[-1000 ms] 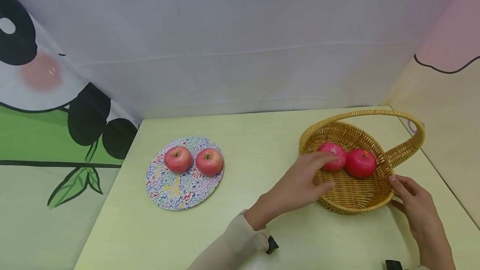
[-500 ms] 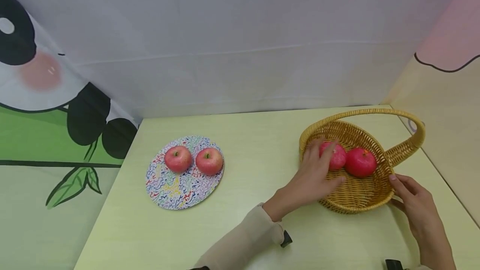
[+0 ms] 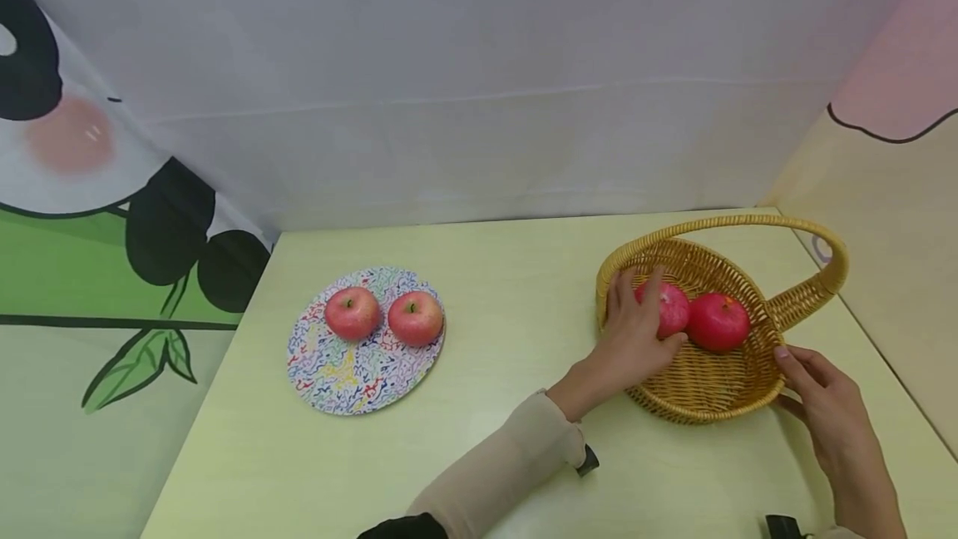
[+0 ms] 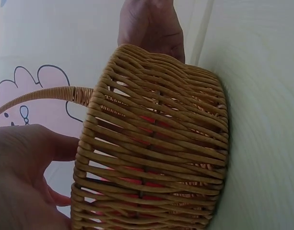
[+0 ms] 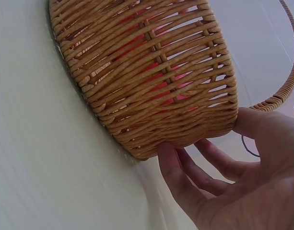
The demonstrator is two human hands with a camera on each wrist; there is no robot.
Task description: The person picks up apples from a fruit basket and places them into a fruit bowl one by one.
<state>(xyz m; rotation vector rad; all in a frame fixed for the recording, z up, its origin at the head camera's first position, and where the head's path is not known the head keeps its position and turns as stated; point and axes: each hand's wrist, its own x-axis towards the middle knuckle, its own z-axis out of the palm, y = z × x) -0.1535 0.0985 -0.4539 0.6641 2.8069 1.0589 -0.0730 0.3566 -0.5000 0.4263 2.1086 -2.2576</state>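
The step in hand seems to be the grasping of one fruit inside the basket (image 3: 703,385), which stands on the surface (image 3: 516,289). The left hand (image 3: 632,343) reaches over the basket's rim, and its fingers bend round the left red fruit (image 3: 674,311), with the thumb at the near side; how firm this hold is, I cannot tell. The right red fruit (image 3: 718,324) lies just beside, also in the basket. The right hand (image 3: 831,398) grips the basket at its edge, thumb against fingers, probably to keep it steady. Well apart, the patterned plate (image 3: 337,381) carries two apples (image 3: 353,313). In my judgement, the next move calls for a secure hold, then a straight lift above the rim, without pushing the neighbouring fruit or tilting the basket.
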